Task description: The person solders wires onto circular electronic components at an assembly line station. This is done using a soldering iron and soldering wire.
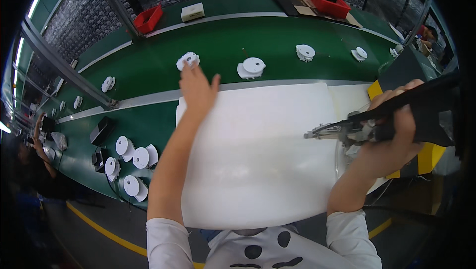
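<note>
My left hand (199, 90) stretches over the far edge of the white work surface, thumb spread apart. Its fingertips lie over the near side of a white round plastic part (188, 60) on the green belt; whether they press on it I cannot tell. At the right, my right hand (391, 135) is wrapped round a black hand tool (421, 113) with a jointed metal nose (325, 131). That nose points left above the white sheet (258, 170), apart from any part. Another white part (252, 67) sits on the belt right of my left hand.
More white parts (305, 53) are spaced along the green belt (223, 36). Several stand on the green table (168, 113) at the left, near a black box (101, 130). Red bins (148, 19) and a white carton (192, 12) line the back shelf. Another person (37, 155) works at far left.
</note>
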The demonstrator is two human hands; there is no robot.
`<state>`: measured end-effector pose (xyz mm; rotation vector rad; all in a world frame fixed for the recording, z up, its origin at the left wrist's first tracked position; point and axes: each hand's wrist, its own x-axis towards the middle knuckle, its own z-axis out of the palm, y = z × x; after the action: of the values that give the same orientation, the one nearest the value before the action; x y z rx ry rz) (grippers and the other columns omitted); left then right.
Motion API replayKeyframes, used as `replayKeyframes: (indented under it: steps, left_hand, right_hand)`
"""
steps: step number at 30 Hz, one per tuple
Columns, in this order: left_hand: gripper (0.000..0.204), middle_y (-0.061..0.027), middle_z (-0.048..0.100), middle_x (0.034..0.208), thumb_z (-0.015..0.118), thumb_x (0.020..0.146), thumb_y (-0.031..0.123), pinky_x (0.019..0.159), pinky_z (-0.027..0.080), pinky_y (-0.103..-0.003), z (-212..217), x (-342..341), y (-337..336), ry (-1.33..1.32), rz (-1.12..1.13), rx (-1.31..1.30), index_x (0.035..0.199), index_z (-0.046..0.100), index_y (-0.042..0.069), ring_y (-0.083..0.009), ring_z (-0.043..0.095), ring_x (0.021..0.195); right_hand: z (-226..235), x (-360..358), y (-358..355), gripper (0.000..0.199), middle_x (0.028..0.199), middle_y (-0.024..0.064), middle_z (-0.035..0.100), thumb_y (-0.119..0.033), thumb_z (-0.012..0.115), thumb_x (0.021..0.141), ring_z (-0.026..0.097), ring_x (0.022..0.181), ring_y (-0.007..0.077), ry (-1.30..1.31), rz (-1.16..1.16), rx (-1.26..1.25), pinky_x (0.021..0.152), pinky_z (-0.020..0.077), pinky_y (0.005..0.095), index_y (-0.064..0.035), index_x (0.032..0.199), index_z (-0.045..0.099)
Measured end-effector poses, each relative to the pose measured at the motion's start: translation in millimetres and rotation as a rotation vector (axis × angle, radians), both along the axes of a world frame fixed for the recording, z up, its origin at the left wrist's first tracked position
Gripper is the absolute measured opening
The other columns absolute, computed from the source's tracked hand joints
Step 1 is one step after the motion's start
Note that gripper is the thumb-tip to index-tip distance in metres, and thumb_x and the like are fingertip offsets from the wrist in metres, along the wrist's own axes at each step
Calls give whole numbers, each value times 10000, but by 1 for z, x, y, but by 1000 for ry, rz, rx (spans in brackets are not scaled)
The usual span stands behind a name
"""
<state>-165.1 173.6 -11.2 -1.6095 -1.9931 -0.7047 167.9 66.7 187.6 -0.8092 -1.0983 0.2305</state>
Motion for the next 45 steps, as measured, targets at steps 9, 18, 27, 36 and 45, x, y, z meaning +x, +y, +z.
replayKeyframes:
  steps: [9,18,27,36,45]
  left_hand:
    - [304,-146,643,708,638,914,233,641,482,-432,30,-29,28,-59,-196,28,728,682,-3,-332,609,710]
    - [415,-53,629,628,613,966,267,554,354,-275,45,71,-121,-1111,-475,-231,659,653,-9,-82,498,607]
    - [378,-135,645,1201,760,786,161,790,519,-327,49,82,-190,38,-846,-173,1124,677,13,-269,638,1084]
    - [350,-194,626,1165,751,815,159,794,533,-357,12,143,-179,66,-978,-106,1091,672,-41,-289,625,1043]
    - [251,-251,604,1204,697,853,141,831,515,-391,4,154,-176,-12,-971,-112,1026,676,-40,-337,604,1080]
  right_hand:
    - [0,-8,-2,281,666,64,520,-77,544,816,481,482,100,84,178,1,480,419,224,62,1051,479]
    - [1,-2,1,382,762,82,589,-92,660,770,528,508,94,95,258,7,470,422,201,75,1090,534]
    - [-3,-1,-2,387,998,110,657,-137,696,761,580,539,79,-28,252,-51,449,475,197,31,1091,585]
    - [-14,-17,-10,457,979,104,657,-134,703,774,610,606,95,0,303,-80,462,476,198,41,1176,574]
    - [-21,-23,-11,541,1039,99,640,-144,702,801,635,723,115,-64,353,-151,527,493,196,25,1272,498]
